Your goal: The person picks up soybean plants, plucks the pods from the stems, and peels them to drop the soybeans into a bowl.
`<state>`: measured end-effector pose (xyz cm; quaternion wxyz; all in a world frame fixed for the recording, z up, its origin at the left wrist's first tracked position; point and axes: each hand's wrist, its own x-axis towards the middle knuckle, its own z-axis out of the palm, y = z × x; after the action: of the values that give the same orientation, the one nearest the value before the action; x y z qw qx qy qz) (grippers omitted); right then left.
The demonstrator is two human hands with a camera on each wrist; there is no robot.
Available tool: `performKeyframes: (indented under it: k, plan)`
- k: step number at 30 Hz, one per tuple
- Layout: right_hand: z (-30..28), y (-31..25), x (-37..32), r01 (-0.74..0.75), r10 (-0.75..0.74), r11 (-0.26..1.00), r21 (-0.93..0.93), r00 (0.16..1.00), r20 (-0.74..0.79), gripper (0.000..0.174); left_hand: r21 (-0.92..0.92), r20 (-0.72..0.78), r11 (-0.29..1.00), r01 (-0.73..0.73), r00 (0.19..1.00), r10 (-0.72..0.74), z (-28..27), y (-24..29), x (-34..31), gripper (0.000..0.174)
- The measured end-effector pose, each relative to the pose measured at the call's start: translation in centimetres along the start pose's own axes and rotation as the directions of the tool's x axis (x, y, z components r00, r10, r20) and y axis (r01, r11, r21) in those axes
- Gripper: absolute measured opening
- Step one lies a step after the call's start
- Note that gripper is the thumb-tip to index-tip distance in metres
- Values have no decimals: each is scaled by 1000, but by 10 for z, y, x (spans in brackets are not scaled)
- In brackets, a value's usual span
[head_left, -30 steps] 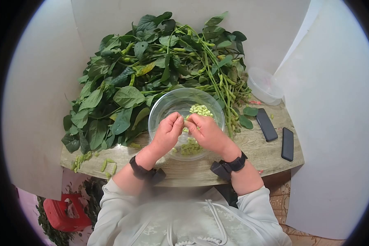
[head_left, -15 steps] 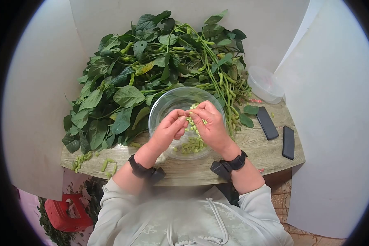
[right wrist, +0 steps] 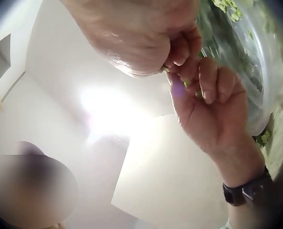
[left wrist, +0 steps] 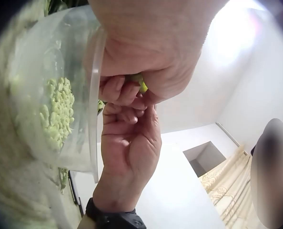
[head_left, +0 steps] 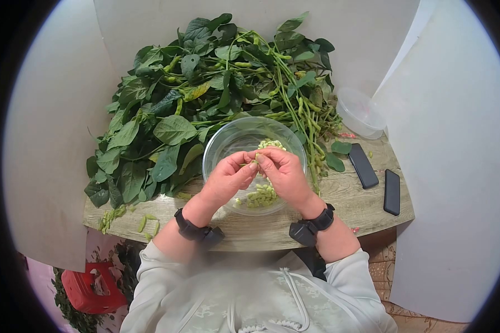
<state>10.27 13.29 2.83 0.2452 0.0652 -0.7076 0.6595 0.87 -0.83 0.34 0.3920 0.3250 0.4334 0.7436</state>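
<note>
A clear glass bowl (head_left: 226, 139) stands on the wooden table (head_left: 361, 205) and holds shelled green beans (head_left: 260, 195). Over it my left hand (head_left: 228, 176) and right hand (head_left: 281, 169) meet fingertip to fingertip, both pinching a small green pod (head_left: 254, 163). The left wrist view shows the pod (left wrist: 140, 84) squeezed between curled fingers, beside the bowl (left wrist: 91, 95) with its beans (left wrist: 58, 112). In the right wrist view the two hands (right wrist: 194, 76) press together next to the bowl (right wrist: 256, 71).
A big heap of leafy bean stalks (head_left: 205, 89) fills the table's back and left. Empty pods (head_left: 144, 222) lie near the front left edge. A clear plastic tub (head_left: 360, 114) and two dark phones (head_left: 362, 165) (head_left: 391, 192) lie on the right. White panels enclose the table.
The hands rose slightly and drew together over the bowl's middle. The right hand, half a second ago spread over the beans, now pinches the pod against the left fingers.
</note>
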Motion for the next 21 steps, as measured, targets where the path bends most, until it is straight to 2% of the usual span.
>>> performKeyframes:
  k: [1,3,4,5,6,7,9,13,15,16,17,18,19,21]
  plan:
    - [1,1,-1,1,-1,1000,0,1000,0,13,1,0,1000,0,1000,0,-3,-1,0,13]
    - [2,2,-2,-101,115,979,177,991,-66,15,48,-9,999,-15,1000,16,-8,-4,0,7]
    - [1,2,-1,-101,115,979,176,991,-67,15,47,-9,999,-15,1000,15,-8,-3,0,7]
    - [-1,0,1,93,-103,989,-119,991,-82,17,68,-43,998,10,999,-7,-7,-2,0,6]
    - [-2,0,2,274,-312,874,-401,949,-32,19,88,-77,995,35,997,-28,-5,0,-1,8]
    - [-2,0,2,274,-312,874,-401,950,-31,19,88,-78,996,34,997,-27,-6,-1,0,8]
    - [-1,1,2,445,-493,698,-562,867,75,22,52,-95,999,5,995,0,-8,-3,0,6]
    - [1,0,2,419,-467,705,-573,881,70,20,70,-105,997,-35,994,42,-9,-3,0,7]
    - [-5,2,3,328,-330,832,-448,941,77,15,129,-75,990,-61,995,71,-7,-1,-1,8]
    - [-7,4,2,328,-330,831,-448,941,77,15,128,-75,990,-61,995,71,-4,1,-2,8]
    - [-9,5,2,134,-127,962,-237,991,45,13,231,-46,966,-117,990,131,0,2,-2,8]
    - [-12,6,2,-83,84,996,-11,995,62,12,330,-11,928,-173,982,187,3,3,-3,7]
    - [-15,7,2,-83,83,997,-11,995,61,12,330,-10,928,-174,982,187,3,2,-3,7]
    - [-24,8,6,-212,197,975,61,963,182,13,347,25,924,-164,986,165,0,1,-4,11]
